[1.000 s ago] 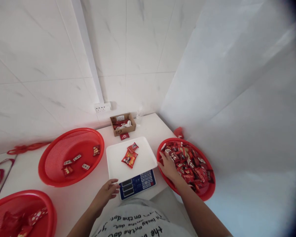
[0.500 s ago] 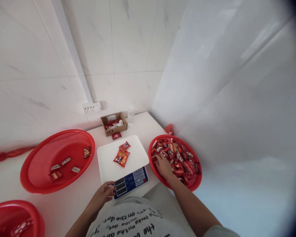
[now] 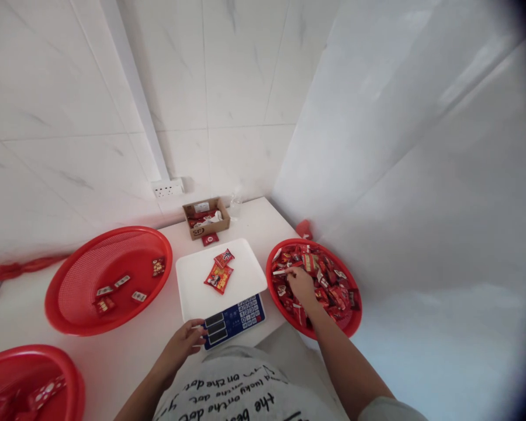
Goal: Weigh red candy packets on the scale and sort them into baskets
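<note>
Head view: my right hand (image 3: pixel 302 287) has a slim pale packet (image 3: pixel 279 272) pinched by one end. It juts leftward from those fingers, its long axis running roughly sideways, pointing across toward the scale (image 3: pixel 234 321). Both are over the near-left part of the red basket (image 3: pixel 357 328) that stands just right of the scale, among many red packets (image 3: pixel 339 295). I can't tell whether the pale one touches them.

My left hand (image 3: pixel 182 346) is at the scale's near-left corner, fingers loosely bent with nothing visible in them, much farther from the pale packet than my right. On the scale's white tray (image 3: pixel 197 295), two red snack packets lie touching, the smaller (image 3: pixel 224 258) behind the larger (image 3: pixel 219 278).
</note>
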`<control>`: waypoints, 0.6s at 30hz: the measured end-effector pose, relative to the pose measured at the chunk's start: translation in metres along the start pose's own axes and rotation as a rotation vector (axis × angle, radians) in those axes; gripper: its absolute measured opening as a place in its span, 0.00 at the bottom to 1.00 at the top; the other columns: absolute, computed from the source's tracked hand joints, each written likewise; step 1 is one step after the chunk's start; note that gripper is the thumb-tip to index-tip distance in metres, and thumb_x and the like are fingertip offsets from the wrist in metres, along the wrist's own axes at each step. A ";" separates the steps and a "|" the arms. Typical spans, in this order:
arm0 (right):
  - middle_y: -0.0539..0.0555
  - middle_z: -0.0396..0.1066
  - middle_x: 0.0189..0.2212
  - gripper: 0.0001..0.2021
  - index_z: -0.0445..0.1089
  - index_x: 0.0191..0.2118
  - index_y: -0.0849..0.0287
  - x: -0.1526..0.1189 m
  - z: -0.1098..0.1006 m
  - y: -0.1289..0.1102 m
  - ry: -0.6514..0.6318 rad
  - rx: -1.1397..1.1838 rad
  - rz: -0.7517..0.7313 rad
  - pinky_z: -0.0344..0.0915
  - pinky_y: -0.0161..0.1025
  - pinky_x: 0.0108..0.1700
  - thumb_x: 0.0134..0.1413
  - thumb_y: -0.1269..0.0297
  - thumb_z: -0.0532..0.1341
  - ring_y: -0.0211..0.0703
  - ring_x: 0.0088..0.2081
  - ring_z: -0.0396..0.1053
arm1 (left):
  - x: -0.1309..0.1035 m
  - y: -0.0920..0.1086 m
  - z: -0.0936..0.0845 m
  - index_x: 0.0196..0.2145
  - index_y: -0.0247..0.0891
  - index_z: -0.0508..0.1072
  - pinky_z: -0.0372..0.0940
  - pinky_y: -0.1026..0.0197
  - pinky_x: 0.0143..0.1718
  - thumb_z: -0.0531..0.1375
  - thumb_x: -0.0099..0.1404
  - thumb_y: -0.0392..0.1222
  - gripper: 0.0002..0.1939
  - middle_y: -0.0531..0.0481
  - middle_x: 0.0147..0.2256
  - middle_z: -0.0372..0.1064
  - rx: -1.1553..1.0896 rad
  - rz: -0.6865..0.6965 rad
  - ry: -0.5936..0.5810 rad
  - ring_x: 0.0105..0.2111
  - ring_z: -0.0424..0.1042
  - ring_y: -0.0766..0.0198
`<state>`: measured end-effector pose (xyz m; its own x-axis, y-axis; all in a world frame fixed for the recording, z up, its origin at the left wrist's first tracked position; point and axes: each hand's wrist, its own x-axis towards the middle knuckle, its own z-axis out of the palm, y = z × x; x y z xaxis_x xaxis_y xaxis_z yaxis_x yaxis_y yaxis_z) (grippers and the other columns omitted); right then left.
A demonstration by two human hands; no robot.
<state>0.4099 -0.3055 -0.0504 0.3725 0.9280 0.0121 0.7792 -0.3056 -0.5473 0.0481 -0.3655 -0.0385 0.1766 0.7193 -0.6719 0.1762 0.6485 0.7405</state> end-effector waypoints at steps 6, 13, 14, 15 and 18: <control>0.53 0.73 0.31 0.11 0.71 0.30 0.56 0.001 -0.020 -0.025 0.063 0.086 -0.033 0.62 0.41 0.40 0.45 0.67 0.51 0.45 0.34 0.69 | -0.006 0.004 -0.004 0.45 0.37 0.67 0.63 0.55 0.44 0.61 0.45 0.63 0.35 0.41 0.42 0.71 0.001 -0.012 0.003 0.41 0.71 0.55; 0.52 0.72 0.32 0.10 0.70 0.30 0.56 -0.010 -0.002 -0.078 -0.040 0.404 -0.244 0.62 0.39 0.41 0.45 0.66 0.52 0.42 0.35 0.67 | -0.003 0.002 -0.003 0.45 0.36 0.67 0.63 0.56 0.43 0.61 0.45 0.64 0.35 0.42 0.42 0.71 -0.001 -0.006 -0.014 0.41 0.70 0.56; 0.52 0.72 0.32 0.10 0.71 0.30 0.56 -0.011 0.004 -0.082 -0.085 0.421 -0.252 0.62 0.39 0.42 0.45 0.67 0.52 0.42 0.36 0.67 | -0.003 0.003 -0.003 0.45 0.36 0.66 0.63 0.56 0.43 0.61 0.45 0.64 0.36 0.42 0.42 0.71 -0.001 -0.008 -0.012 0.41 0.70 0.56; 0.52 0.72 0.33 0.10 0.71 0.30 0.56 -0.013 0.010 -0.084 -0.135 0.430 -0.242 0.61 0.40 0.43 0.44 0.67 0.53 0.42 0.36 0.67 | -0.003 0.002 -0.004 0.45 0.36 0.66 0.63 0.56 0.43 0.61 0.45 0.63 0.36 0.42 0.42 0.71 -0.002 -0.010 -0.010 0.41 0.70 0.56; 0.52 0.72 0.32 0.07 0.71 0.29 0.56 -0.019 0.026 -0.084 -0.253 0.444 -0.156 0.61 0.42 0.45 0.43 0.68 0.56 0.43 0.35 0.67 | -0.003 0.000 -0.006 0.45 0.36 0.66 0.63 0.55 0.43 0.61 0.45 0.62 0.35 0.42 0.42 0.71 -0.012 -0.011 -0.003 0.41 0.70 0.56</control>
<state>0.3244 -0.2925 -0.0264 0.0931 0.9944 -0.0508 0.5071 -0.0912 -0.8571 0.0414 -0.3663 -0.0361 0.1778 0.7111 -0.6802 0.1661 0.6596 0.7330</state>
